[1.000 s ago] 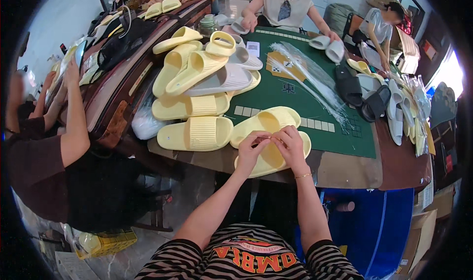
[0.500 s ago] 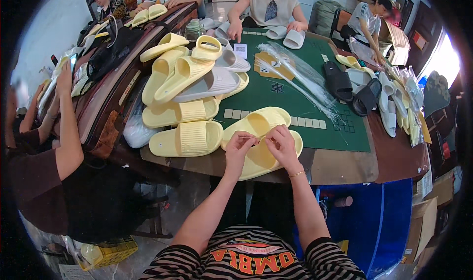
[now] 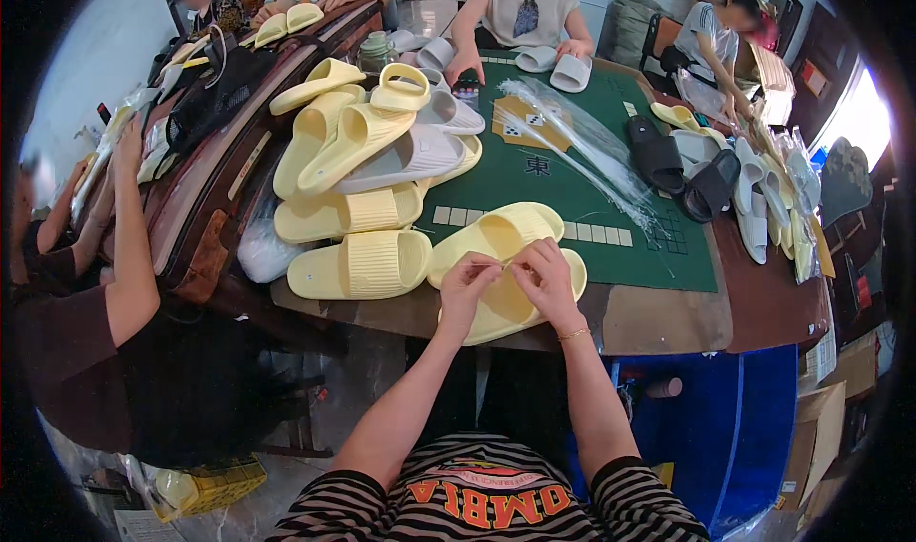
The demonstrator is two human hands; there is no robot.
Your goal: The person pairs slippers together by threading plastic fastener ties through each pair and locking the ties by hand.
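Two pale yellow slide slippers lie side by side at the table's near edge, the far slipper (image 3: 523,222) behind the near slipper (image 3: 501,315). Over them my left hand (image 3: 468,289) and my right hand (image 3: 543,280) meet, each with thumb and forefinger pinched. A thin pale strand seems to run between the fingertips, close to the slippers' straps; its ends are hidden by my fingers. Left of my hands rests another yellow slipper (image 3: 358,265), toe to the left. Behind it rises a pile of yellow slippers (image 3: 348,146) with a grey slipper (image 3: 410,160) among them.
A bundle of thin white plastic strands (image 3: 582,156) lies on the green mat (image 3: 668,265). Black slippers (image 3: 655,156) and bagged grey slippers (image 3: 751,194) are at the right. Across the table a person's hand (image 3: 466,63) holds a dark phone-like object. Another person sits at the left.
My hands have drawn slightly closer together, still pinching above the slippers. Across the table, the person's hand now holds a dark object over the small white card.
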